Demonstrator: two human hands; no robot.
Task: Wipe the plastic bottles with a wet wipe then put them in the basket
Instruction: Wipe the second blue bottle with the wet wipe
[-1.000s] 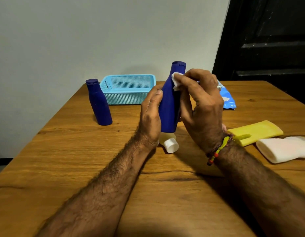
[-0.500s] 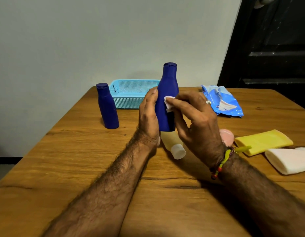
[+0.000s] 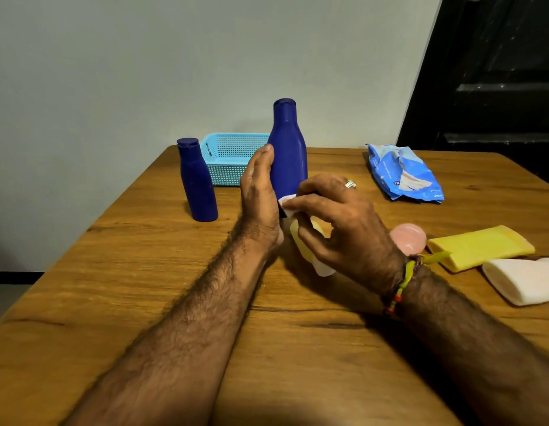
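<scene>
A tall dark blue bottle (image 3: 288, 149) is held upright above the table by my left hand (image 3: 259, 195), which grips its lower left side. My right hand (image 3: 337, 219) pinches a white wet wipe (image 3: 288, 205) against the bottle's bottom end. A smaller dark blue bottle (image 3: 197, 179) stands on the table to the left. The light blue basket (image 3: 227, 158) sits behind both, at the table's far edge. A pale yellow bottle with a white cap (image 3: 320, 265) lies on the table under my hands, mostly hidden.
A blue wet-wipe pack (image 3: 402, 173) lies at the back right. A pink-capped item (image 3: 408, 238), a yellow tube (image 3: 479, 245) and a white tube (image 3: 522, 279) lie at the right edge of the wooden table (image 3: 144, 287). A dark door stands behind on the right.
My right hand has slid the wipe down the tall blue bottle, from near the cap to its base. My left hand keeps its hold.
</scene>
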